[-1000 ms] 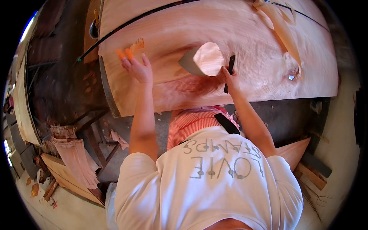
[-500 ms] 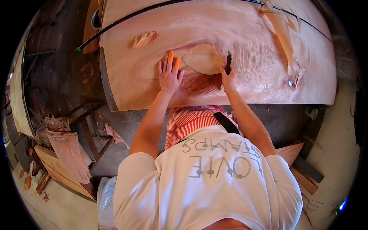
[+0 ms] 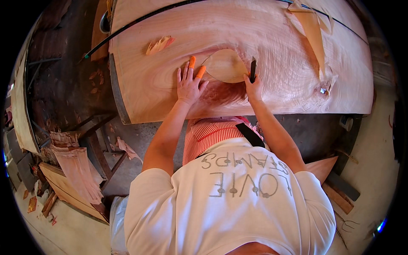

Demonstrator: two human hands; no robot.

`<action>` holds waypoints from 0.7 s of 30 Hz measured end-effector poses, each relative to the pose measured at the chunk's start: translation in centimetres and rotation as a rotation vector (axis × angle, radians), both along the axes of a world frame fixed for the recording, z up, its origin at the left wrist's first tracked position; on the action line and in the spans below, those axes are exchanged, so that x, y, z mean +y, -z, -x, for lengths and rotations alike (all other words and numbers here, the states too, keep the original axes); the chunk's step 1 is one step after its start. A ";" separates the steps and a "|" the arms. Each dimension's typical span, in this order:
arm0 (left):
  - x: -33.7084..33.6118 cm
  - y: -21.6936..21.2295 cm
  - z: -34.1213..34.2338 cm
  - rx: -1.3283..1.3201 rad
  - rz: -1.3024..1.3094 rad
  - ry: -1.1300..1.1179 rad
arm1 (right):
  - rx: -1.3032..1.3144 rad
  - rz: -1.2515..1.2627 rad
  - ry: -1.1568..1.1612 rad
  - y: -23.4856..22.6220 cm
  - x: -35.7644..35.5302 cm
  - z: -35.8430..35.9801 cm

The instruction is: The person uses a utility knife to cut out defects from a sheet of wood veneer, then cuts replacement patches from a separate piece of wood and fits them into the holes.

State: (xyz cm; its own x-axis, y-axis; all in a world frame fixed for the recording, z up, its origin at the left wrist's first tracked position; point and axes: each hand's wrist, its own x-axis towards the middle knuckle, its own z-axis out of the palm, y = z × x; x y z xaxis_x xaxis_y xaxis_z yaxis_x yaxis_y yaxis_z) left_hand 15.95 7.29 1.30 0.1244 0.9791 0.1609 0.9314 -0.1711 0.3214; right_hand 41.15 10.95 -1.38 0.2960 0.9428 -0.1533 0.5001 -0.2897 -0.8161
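An oval piece of thin tan veneer (image 3: 226, 66) lies on the large pinkish wood veneer sheet (image 3: 157, 93). My left hand (image 3: 190, 88) rests flat on the sheet, fingers spread, with orange finger covers on two fingers. One covered fingertip touches or nearly touches the oval's left edge. At the oval's lower right edge is my right hand (image 3: 254, 90), closed around a black utility knife (image 3: 253, 70) whose tip points away from me. The right thumb and fingertips reach the oval's rim; whether they also pinch it I cannot tell.
A torn veneer scrap (image 3: 159, 45) lies at the sheet's upper left, and a long curled strip (image 3: 312, 36) at the upper right. A dark strip (image 3: 144, 19) crosses the far side. Stacked veneer offcuts (image 3: 76, 165) hang over a metal frame at the lower left.
My left hand's fingers have shifted slightly right, up to the oval veneer. The dark gap along the oval's lower left edge has narrowed. My right hand with the knife has hardly moved.
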 end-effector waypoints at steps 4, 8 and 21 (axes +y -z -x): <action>0.0 -0.1 0.0 -0.001 0.013 -0.004 | 0.014 0.066 -0.012 -0.3 -0.2 0.0; 0.1 -0.2 -0.2 0.009 0.030 -0.005 | 0.021 0.077 -0.001 0.7 -0.2 -0.4; 0.1 0.0 -0.1 0.004 -0.019 -0.020 | -0.023 0.062 -0.035 1.0 0.0 -0.5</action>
